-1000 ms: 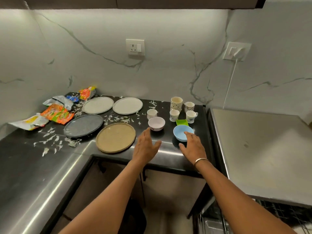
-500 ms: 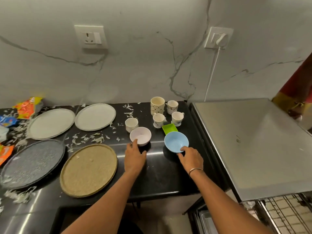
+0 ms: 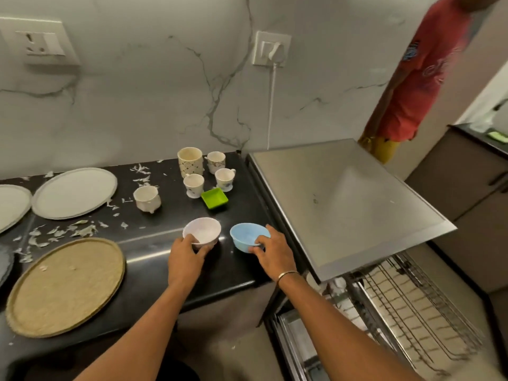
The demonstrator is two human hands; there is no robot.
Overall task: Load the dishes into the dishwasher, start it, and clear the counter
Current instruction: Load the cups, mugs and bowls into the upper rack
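The left hand (image 3: 187, 254) is gripping the white bowl (image 3: 203, 232) just below the centre of the frame. Its thumb is lying over the near rim and its fingers are curling under the near wall, so the grip is narrow and closed on the bowl. The right hand (image 3: 272, 250), wearing a thin bangle (image 3: 286, 274) at the wrist, is holding the blue bowl (image 3: 246, 236) just to the right. Its thumb is hooking over the near rim while its fingers are wrapping round the bowl's right side.

Both bowls are sitting upright, mouths up, side by side but apart, over the front right part of the black counter (image 3: 154, 259). Whether they are resting on it or just raised is not clear. Both are looking empty inside.

Behind them a square green dish (image 3: 214, 198) is standing on the counter. Further back, a tall patterned mug (image 3: 190, 162) and four small cups (image 3: 193, 184) are clustering near the wall. A tan plate (image 3: 66, 287) is lying at the lower left and a white plate (image 3: 74, 192) at the middle left, with pale scraps (image 3: 82, 229) scattered between them.

To the right of the counter the dishwasher's steel top (image 3: 343, 204) is filling the middle right. Below it a wire rack (image 3: 412, 312) is standing pulled out at the lower right. A person in a red shirt (image 3: 417, 72) is standing at the upper right.
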